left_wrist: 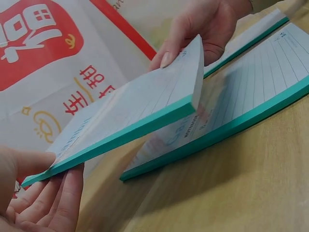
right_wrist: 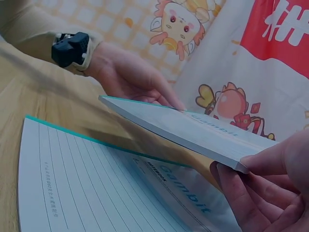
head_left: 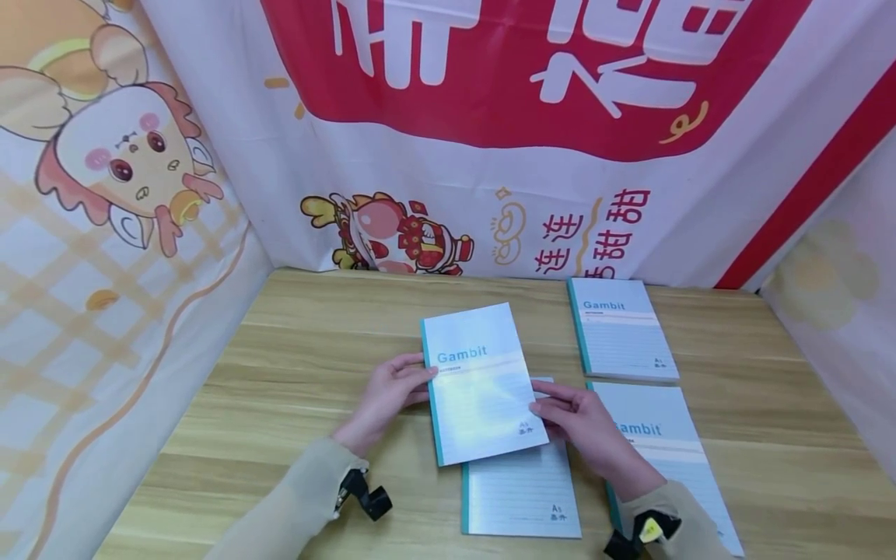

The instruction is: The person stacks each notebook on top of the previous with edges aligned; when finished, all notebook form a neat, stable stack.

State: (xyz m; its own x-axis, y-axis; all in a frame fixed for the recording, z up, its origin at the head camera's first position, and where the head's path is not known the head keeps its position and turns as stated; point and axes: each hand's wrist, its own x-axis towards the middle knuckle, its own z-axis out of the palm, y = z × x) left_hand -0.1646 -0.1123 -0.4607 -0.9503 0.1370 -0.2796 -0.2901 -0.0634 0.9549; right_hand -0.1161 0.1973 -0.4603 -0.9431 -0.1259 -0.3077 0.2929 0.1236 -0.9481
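Observation:
Between both hands a pale blue Gambit notebook (head_left: 483, 397) with a teal spine is held tilted above the table. My left hand (head_left: 392, 393) pinches its spine side, thumb on the cover and fingers beneath, as the left wrist view shows. At the opposite edge my right hand (head_left: 584, 428) pinches it, thumb on top; in the right wrist view the fingers (right_wrist: 241, 203) curl under the corner. Below lies a second notebook (head_left: 521, 502) of the same kind, flat on the table, its upper part mostly hidden by the held one.
Two more such notebooks lie at the right: one at the back (head_left: 626, 334), and one nearer (head_left: 668, 459), partly covered by the right forearm. The wooden table (head_left: 315, 327) meets a printed cloth backdrop (head_left: 420, 155) behind and cloth on both sides.

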